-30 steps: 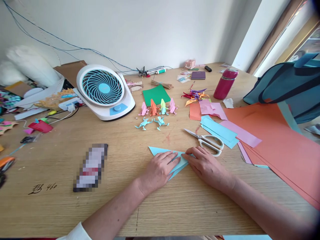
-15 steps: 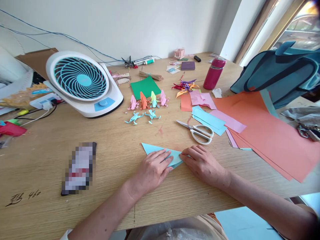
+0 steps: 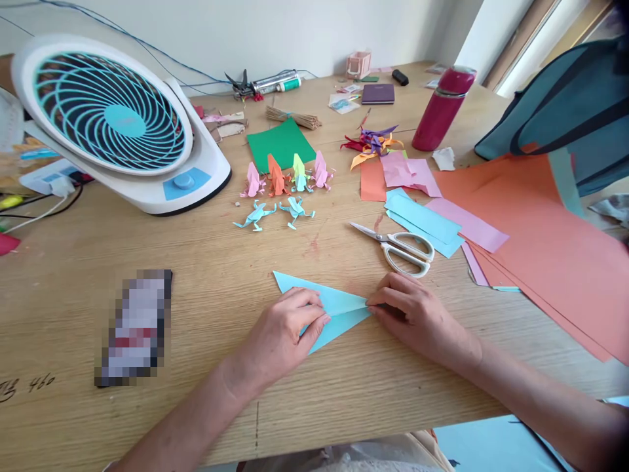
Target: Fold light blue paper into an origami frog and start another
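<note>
A light blue sheet of paper (image 3: pixel 339 303), folded along a crease with its lower flap partly showing, lies on the table in front of me. My left hand (image 3: pixel 295 321) bends over its left part, with thumb and fingers closed on the paper near the crease. At the right tip, my right hand (image 3: pixel 417 311) pinches the pointed corner between thumb and fingers. Scissors with white handles (image 3: pixel 400 246) rest just beyond my right hand, blades pointing left. Farther back stand several small folded paper figures, among them an orange one (image 3: pixel 278 177) and a blue one (image 3: pixel 296 208).
A white fan (image 3: pixel 196 174) stands at the left, with a blurred-out flat object (image 3: pixel 135 328) nearer. Blue paper strips (image 3: pixel 425 219) and large orange sheets (image 3: pixel 550 242) spread rightward. Behind are a green sheet (image 3: pixel 280 145), a magenta bottle (image 3: pixel 442 111) and a teal bag (image 3: pixel 555 105).
The lower flap of the blue paper now shows more, opened toward me. My left fingers have gone from lying flat to curled on it. The view has shifted closer.
</note>
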A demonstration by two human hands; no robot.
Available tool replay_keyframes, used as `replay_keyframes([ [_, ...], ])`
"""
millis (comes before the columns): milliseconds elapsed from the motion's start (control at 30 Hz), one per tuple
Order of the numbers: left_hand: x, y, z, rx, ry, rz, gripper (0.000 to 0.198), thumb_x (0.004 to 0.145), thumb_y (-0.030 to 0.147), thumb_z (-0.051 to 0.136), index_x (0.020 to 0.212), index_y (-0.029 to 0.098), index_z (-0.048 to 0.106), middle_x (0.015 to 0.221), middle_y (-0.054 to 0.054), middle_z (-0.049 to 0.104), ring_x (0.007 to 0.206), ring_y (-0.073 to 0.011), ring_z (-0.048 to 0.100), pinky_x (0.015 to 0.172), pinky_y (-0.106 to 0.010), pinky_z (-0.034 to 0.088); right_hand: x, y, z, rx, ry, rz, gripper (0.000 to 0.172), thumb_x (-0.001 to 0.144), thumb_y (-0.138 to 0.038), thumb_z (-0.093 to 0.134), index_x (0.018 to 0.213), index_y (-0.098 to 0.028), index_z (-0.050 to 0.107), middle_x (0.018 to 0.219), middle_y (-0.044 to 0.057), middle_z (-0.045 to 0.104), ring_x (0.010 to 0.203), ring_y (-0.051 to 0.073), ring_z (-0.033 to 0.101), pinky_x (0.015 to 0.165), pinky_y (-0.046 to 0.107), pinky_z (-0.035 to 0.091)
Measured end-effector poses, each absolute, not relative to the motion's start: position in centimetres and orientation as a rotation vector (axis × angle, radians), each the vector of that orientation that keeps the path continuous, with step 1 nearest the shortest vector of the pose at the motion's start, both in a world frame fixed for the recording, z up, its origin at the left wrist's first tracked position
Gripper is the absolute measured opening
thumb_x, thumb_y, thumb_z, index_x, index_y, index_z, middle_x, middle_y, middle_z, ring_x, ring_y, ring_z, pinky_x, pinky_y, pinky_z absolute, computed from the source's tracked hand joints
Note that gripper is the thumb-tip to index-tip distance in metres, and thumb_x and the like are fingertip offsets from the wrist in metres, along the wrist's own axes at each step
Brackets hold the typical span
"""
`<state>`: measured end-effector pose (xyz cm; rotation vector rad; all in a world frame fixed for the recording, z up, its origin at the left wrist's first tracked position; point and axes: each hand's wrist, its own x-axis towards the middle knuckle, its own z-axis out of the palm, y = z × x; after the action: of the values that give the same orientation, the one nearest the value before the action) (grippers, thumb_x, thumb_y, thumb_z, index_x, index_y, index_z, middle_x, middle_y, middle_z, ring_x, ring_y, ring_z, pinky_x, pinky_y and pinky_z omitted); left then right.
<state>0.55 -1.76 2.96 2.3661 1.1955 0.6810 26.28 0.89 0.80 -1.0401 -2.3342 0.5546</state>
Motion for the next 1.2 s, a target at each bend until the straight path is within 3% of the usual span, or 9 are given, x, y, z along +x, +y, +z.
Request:
replay_keyframes([
  [200, 1.3, -0.1, 4.9, 2.362, 1.335, 0.426, 0.013, 0.092, 0.021, 0.057, 0.081, 0.020, 0.064, 0.081, -0.002, 0.066, 0.076, -0.0173, 0.064, 0.066, -0.028, 0.047, 26.3, 1.3, 0.8, -1.092, -2.275, 0.695, 0.014, 0.092, -0.024, 0.057, 0.079, -0.019, 0.062, 0.081, 0.005, 0.057, 0.075, 0.017, 0.053, 0.068, 0.032, 0.043],
  [533, 5.4, 2.1, 9.3, 2.492, 1.372, -0.413, 0.017, 0.094, 0.021, 0.052, 0.087, 0.017, 0.067, 0.087, -0.006, 0.069, 0.082, -0.0253, 0.067, 0.067, -0.033, 0.046, 25.8, 1.0, 1.1, -1.131, -2.267, 0.705, 0.011, 0.086, -0.015, 0.062, 0.076, -0.018, 0.057, 0.083, 0.004, 0.055, 0.076, 0.017, 0.051, 0.069, 0.032, 0.040],
  [767, 4.8, 3.7, 8.2, 2.425, 1.351, -0.313, 0.020, 0.089, 0.029, 0.063, 0.107, 0.021, 0.064, 0.108, -0.006, 0.062, 0.093, -0.0240, 0.065, 0.073, -0.032, 0.047, 26.1, 0.9, 1.3, -1.138, -2.318, 0.675, 0.004, 0.085, -0.016, 0.064, 0.085, -0.018, 0.060, 0.090, 0.005, 0.055, 0.084, 0.019, 0.053, 0.076, 0.034, 0.042],
  [967, 3.8, 4.1, 7.0, 2.334, 1.266, -0.251, 0.030, 0.082, 0.041, 0.070, 0.102, 0.021, 0.061, 0.108, -0.004, 0.055, 0.098, -0.0227, 0.060, 0.082, -0.033, 0.046, 26.1, 0.9, 1.1, -1.145, -2.339, 0.644, 0.008, 0.085, -0.016, 0.065, 0.090, -0.018, 0.060, 0.093, 0.006, 0.056, 0.086, 0.020, 0.053, 0.077, 0.034, 0.044],
  [1100, 4.1, 3.6, 7.4, 2.335, 1.307, -0.268, 0.029, 0.077, 0.038, 0.074, 0.093, 0.019, 0.058, 0.109, -0.007, 0.052, 0.112, -0.0274, 0.051, 0.091, -0.036, 0.044, 25.9, 1.7, 1.8, -1.065, -2.317, 0.635, 0.011, 0.085, -0.020, 0.067, 0.094, -0.018, 0.061, 0.095, 0.007, 0.057, 0.086, 0.021, 0.055, 0.077, 0.036, 0.048],
  [1200, 4.3, 3.0, 7.6, 2.349, 1.333, -0.282, 0.029, 0.076, 0.036, 0.075, 0.089, 0.018, 0.056, 0.109, -0.008, 0.052, 0.111, -0.0285, 0.049, 0.089, -0.037, 0.045, 26.5, -0.8, 3.6, -0.925, -2.161, 0.657, 0.012, 0.091, -0.019, 0.060, 0.103, -0.020, 0.059, 0.097, 0.008, 0.059, 0.088, 0.020, 0.059, 0.075, 0.036, 0.051],
])
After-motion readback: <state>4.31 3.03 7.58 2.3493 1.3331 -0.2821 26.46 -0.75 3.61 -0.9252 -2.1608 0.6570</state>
